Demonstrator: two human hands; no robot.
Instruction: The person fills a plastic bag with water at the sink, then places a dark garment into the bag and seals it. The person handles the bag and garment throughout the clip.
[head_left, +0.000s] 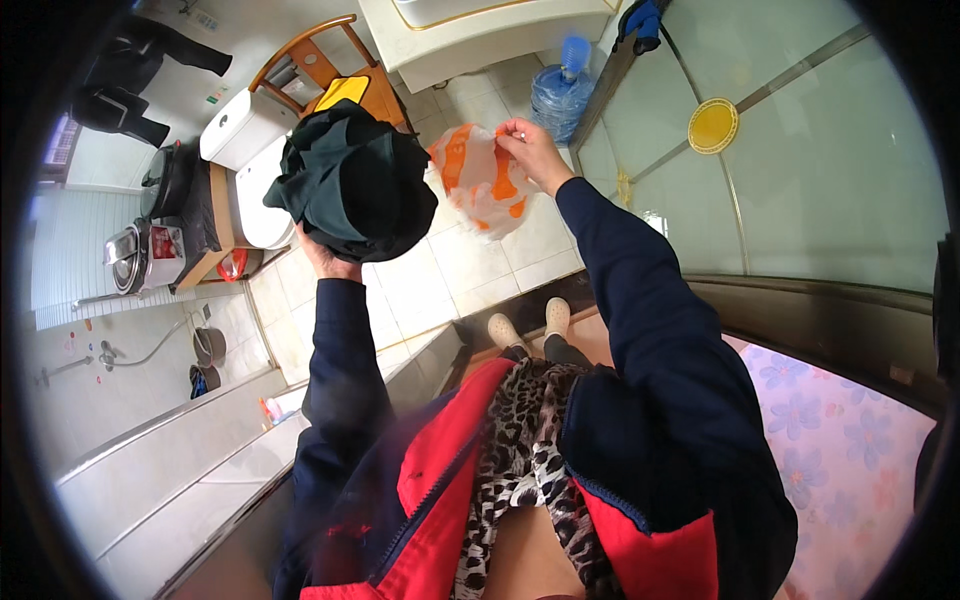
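Observation:
A crumpled bundle of dark green cloth (352, 180) rests on my left hand (324, 255), which supports it from below; most of the fingers are hidden under the fabric. To its right, my right hand (529, 150) pinches the top of a thin white and orange plastic bag (480, 184). The bag hangs down loosely, and whether anything is inside cannot be seen. Both hands are held out over the tiled floor, with the bundle and the bag close beside each other in the view.
Ahead on the left stand a white toilet (262, 195) and a wooden chair (322, 64) with a yellow cloth (343, 91). A blue water bottle (559, 97) is near the frosted glass door (810, 150). Below my hands, a raised dark sill (517, 307) crosses the doorway.

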